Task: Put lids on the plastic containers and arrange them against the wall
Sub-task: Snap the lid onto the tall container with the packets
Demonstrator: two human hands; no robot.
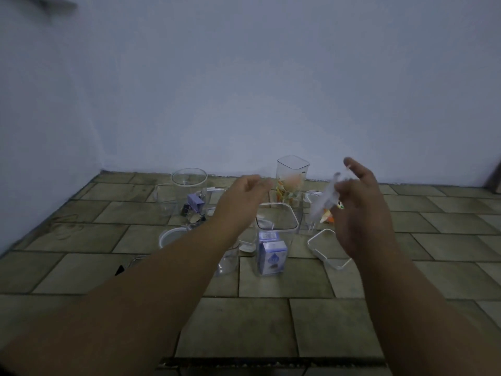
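Observation:
Several clear plastic containers stand open on the tiled floor near the wall. A square container point(276, 226) with a blue and white box inside is nearest. A tall square container point(292, 169) holds colourful bits. A round container point(189, 183) holds purple items. A square lid point(329, 249) lies on the floor to the right, and a round lid point(170, 236) to the left. My right hand point(360, 207) is raised and holds a blurred translucent plastic piece point(325, 199). My left hand point(244, 196) hovers over the containers with fingers loosely curled and nothing in it.
The pale wall point(244, 90) meets the floor just behind the containers. A small clear container point(229, 260) is partly hidden by my left forearm. Another clear container point(162, 196) stands left of the round one. Orange items point(326, 216) lie behind my right hand.

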